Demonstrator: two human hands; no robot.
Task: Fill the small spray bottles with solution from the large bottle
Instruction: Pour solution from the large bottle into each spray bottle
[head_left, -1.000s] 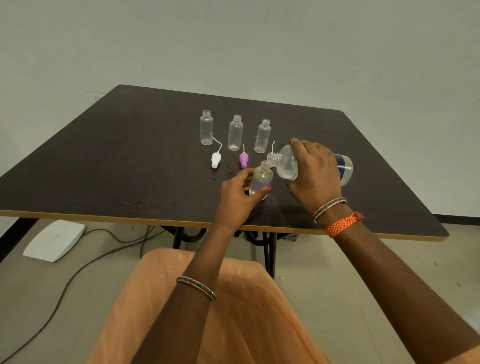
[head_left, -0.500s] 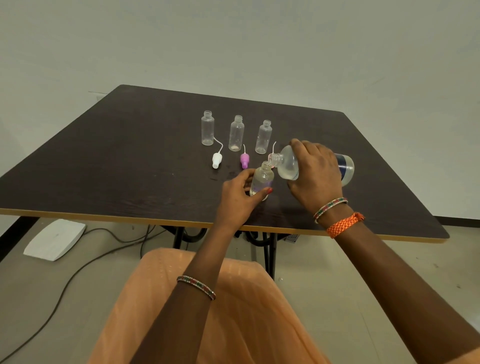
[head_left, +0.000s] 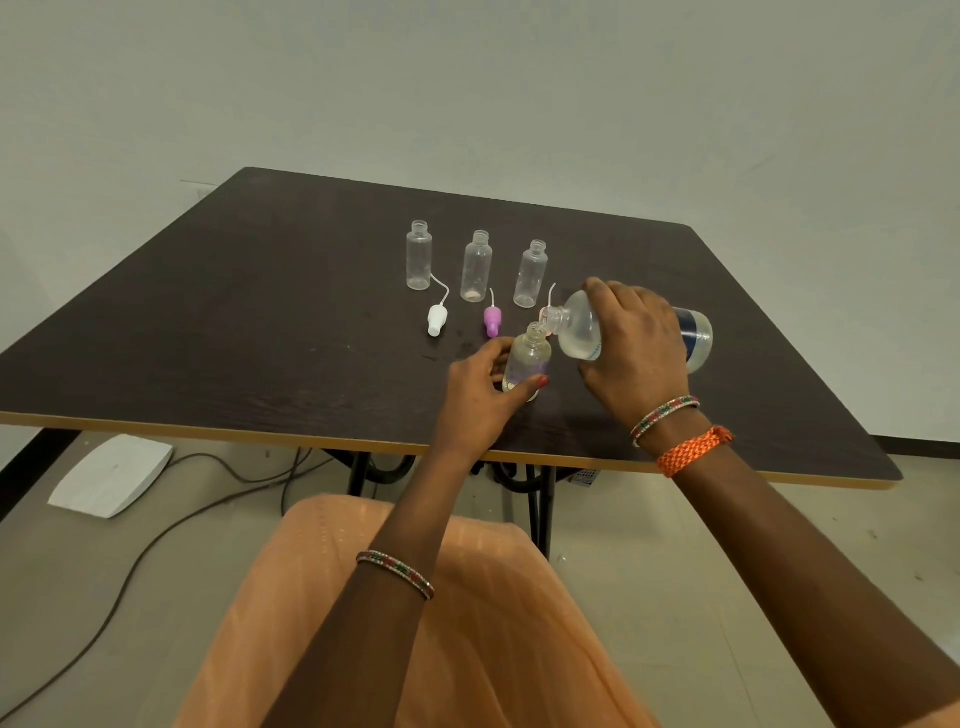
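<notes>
Left hand (head_left: 480, 395): fingers curled round the small spray bottle (head_left: 527, 358), which stands upright on the surface (head_left: 208, 322).
Right hand (head_left: 636, 348): grips the large bottle (head_left: 582, 332), tipped with its mouth at the small bottle's neck.
Empty bottles (head_left: 476, 266): three in a row at 12 o'clock of the held bottle.
Loose caps: white cap (head_left: 437, 319) and purple cap (head_left: 491, 320) just before that row.

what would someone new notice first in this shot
Near the dark wooden table's front edge, the right hand tips a large clear plastic bottle with its mouth over a small clear spray bottle that the left hand holds upright. Behind stand three uncapped small clear bottles in a row, with a white spray cap and a purple spray cap lying before them.
</notes>
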